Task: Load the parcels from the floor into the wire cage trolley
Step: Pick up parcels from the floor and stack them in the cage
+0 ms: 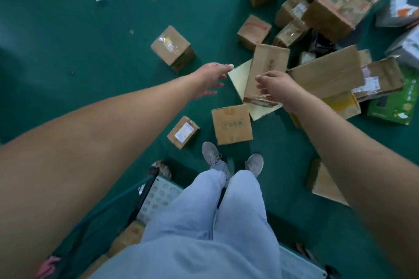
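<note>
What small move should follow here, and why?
Probably bring the left hand across to the near end of the long box. The right hand hangs above that box with fingers curled, whether touching it I cannot tell. The left hand is open and holds nothing, and the box lies on a yellow envelope.

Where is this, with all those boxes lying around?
Probably a parcel sorting room or delivery depot. Lots of taped cardboard boxes with shipping labels lie heaped on a green floor, and a metal trolley stands by the person's feet.
</note>
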